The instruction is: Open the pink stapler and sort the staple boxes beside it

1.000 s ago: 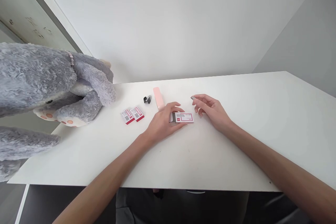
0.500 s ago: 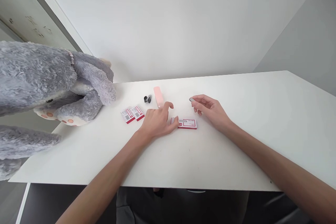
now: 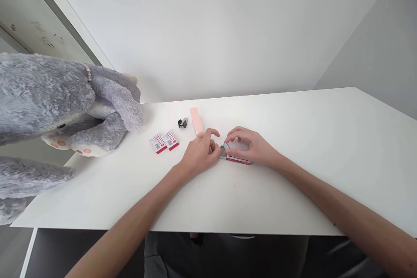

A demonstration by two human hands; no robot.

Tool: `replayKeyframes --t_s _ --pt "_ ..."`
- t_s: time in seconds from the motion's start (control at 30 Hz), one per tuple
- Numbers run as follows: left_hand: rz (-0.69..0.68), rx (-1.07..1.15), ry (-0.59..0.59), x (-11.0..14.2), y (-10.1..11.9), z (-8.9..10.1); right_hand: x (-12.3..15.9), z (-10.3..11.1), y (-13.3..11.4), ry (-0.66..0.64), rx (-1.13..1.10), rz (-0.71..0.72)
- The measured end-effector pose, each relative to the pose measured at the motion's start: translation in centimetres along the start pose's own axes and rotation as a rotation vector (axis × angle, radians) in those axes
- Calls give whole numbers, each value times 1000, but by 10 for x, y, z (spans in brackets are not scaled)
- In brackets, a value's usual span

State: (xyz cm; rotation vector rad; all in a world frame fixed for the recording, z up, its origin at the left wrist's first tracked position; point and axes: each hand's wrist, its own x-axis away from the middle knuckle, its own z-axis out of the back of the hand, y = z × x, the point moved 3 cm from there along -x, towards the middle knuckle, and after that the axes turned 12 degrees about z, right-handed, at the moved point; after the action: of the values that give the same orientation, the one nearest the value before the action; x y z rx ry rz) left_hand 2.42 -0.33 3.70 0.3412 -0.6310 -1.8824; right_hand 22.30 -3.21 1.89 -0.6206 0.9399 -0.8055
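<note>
A red-and-white staple box (image 3: 240, 161) lies on the white table with its grey end or inner tray (image 3: 223, 155) showing at the left. My left hand (image 3: 199, 153) pinches that left end between thumb and curled fingers. Just above the box, my right hand (image 3: 253, 145) is closed on a small grey strip of staples (image 3: 226, 146), held at the tray between both hands. Part of the box is hidden under my right fingers. Beyond my left hand lies a pink stapler (image 3: 196, 121).
Two small red-and-white boxes (image 3: 158, 143) lie side by side at the left. A black staple remover (image 3: 183, 123) is behind them. A large grey plush toy (image 3: 110, 95) takes up the table's left end. A white wall (image 3: 221, 30) rises behind the table (image 3: 293, 200).
My right hand has moved left and down to the box with the grey strip. The box has shifted slightly right, its grey left part now showing. My left fingers have closed in on its end.
</note>
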Motion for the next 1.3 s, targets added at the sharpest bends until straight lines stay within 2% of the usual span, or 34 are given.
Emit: replayKeyframes --t_s 0.27,0.63,0.8,0.97,1.3 --pt "33 102 -53 0 1 0 0 -4 -1 -64 68 44" --pt "44 109 -16 -2 3 0 -2 0 6 74 97 -74" --pt "13 117 -61 -2 3 -1 0 -3 9 29 153 -16" --pt "-18 60 -52 -2 0 -5 1 -4 12 33 167 -25" --pt "-108 95 -87 2 6 -11 1 -6 12 -13 216 -6"
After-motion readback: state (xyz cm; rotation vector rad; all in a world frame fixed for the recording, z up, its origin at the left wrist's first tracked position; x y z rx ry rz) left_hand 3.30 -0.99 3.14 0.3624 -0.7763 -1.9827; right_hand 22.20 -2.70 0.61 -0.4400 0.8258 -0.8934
